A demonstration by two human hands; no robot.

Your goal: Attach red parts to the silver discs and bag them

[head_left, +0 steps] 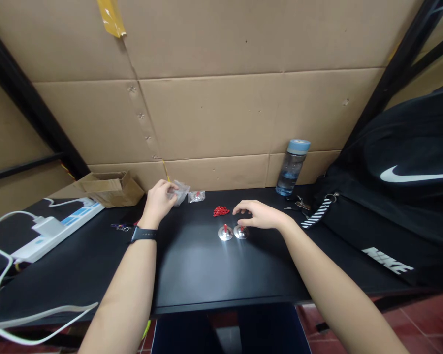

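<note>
1. Left hand (pixel 158 201): at 11 o'clock on the table (pixel 192 275). Its fingers are pinched shut on a small clear bag (pixel 177 191), and a black watch (pixel 143 234) is on the wrist.
2. Right hand (pixel 260 215): palm down, fingers loosely spread, gripping nothing. It hovers just over the right disc (pixel 241 231); I cannot tell whether a fingertip touches its red peg.
3. Left disc (pixel 225 233): silver, with an upright red peg. It sits just beside the right disc, at that disc's 9 o'clock, and at 8 o'clock from my right hand, clear of the fingers.
4. Red pile (pixel 220 211) of small parts: at 12 o'clock from the left disc, between my hands.
5. Second clear bag (pixel 196 196): flat on the table at 3 o'clock from my left hand, near the held bag.
6. Surroundings:
   - water bottle (pixel 291 167) at 1 o'clock
   - black sports bag (pixel 409 196) at 3 o'clock
   - power strip (pixel 55 223) at 9 o'clock
   - cardboard box (pixel 109 188) at 10 o'clock
</note>
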